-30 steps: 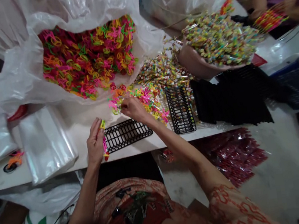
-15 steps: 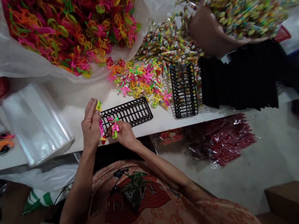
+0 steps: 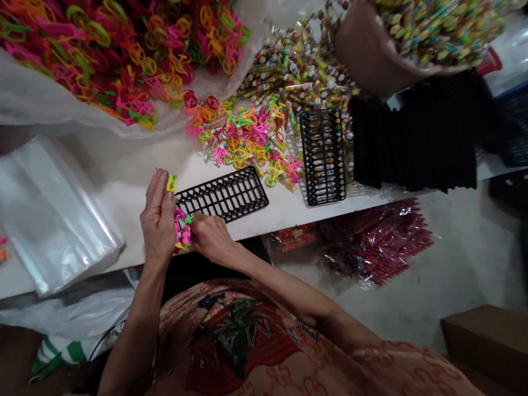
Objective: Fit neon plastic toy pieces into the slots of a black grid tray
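My left hand (image 3: 157, 219) stands on edge over the left end of a black abacus-like plastic frame (image 3: 239, 195). Its fingers lie close together, and it holds small bright plastic toy pieces (image 3: 182, 228) in pink, green and yellow against its palm side. A yellow-green bit shows by its fingertips. My right hand (image 3: 213, 236) is closed, its fingertips pinching at these same pieces near the frame's lower left corner. Its fingers partly hide what they grip. Behind the frame lies a loose pile of similar toy pieces (image 3: 250, 134).
A second black frame (image 3: 322, 157) lies to the right, beside a black stack (image 3: 413, 138). Wrapped colourful sticks (image 3: 294, 66) lie behind, near a full tub (image 3: 361, 47). Clear plastic bags (image 3: 47, 209) lie left. A large white bag (image 3: 59, 109) of toy pieces stands at the back.
My right hand has moved slightly left, closer to my left hand, and the pink and green pieces at its fingertips now sit against my left hand. The view has shifted a little.
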Tool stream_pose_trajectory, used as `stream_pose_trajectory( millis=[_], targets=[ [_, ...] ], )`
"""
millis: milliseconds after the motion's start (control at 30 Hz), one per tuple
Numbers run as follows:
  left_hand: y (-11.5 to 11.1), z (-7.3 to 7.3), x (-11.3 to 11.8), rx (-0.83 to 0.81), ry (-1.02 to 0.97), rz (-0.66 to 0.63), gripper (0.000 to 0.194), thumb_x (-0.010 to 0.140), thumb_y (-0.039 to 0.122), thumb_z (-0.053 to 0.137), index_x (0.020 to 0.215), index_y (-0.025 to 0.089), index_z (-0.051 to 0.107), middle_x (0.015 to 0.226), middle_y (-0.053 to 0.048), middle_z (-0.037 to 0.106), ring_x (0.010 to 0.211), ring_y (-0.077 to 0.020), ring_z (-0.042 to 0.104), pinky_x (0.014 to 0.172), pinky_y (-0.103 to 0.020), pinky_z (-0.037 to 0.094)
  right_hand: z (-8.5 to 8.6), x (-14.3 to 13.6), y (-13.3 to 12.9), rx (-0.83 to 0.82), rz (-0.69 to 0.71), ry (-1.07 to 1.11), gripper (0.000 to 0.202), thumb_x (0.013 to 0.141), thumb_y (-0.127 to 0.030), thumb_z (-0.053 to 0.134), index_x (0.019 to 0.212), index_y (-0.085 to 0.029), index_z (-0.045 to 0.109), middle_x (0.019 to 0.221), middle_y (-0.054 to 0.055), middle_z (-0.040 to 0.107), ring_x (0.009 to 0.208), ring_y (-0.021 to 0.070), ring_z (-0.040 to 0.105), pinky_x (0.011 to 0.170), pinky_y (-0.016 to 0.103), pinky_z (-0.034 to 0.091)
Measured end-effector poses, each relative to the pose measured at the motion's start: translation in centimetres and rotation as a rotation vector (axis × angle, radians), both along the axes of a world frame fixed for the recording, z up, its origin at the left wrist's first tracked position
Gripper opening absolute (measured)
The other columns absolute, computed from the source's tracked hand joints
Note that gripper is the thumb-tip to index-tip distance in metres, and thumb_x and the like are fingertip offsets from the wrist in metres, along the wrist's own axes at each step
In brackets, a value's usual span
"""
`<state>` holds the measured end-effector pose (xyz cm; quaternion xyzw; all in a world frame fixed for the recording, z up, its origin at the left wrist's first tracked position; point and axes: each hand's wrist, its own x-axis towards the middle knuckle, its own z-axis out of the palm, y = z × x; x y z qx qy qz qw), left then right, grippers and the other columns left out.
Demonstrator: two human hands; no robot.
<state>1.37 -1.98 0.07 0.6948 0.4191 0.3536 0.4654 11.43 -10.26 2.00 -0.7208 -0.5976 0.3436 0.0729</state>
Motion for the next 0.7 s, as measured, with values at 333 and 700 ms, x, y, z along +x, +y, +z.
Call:
stream_pose_trajectory(
  millis=[333, 700],
  targets=[
    [1.0, -0.3, -0.4, -0.062, -0.035, -0.074, 0.061, 0.085, 0.066, 0.055, 0.133, 0.030, 0.061, 0.150, -0.003, 0.051, 0.145, -0.0238, 0.039, 0.124, -0.042, 0.023, 0.3, 0.0, 0.2, 0.045, 0.066, -0.049, 0.028, 0.093, -0.015, 0.043, 0.107, -0.020, 0.067, 0.112, 0.011, 0.068, 0.101, 0.0231, 0.065, 0.077, 0.030, 0.045],
    [1.7, -0.4, -0.6, 0.034, 0.044, -0.144, 0.065, 0.084, 0.068, 0.056, 0.135, 0.028, 0.059, 0.148, -0.007, 0.053, 0.142, -0.0244, 0.043, 0.123, -0.047, 0.023, -0.5, 0.2, -0.1, 0.125, 0.070, 0.031, 0.025, 0.095, -0.016, 0.044, 0.106, -0.020, 0.066, 0.118, 0.007, 0.063, 0.092, 0.0197, 0.064, 0.073, 0.029, 0.043]
  ],
)
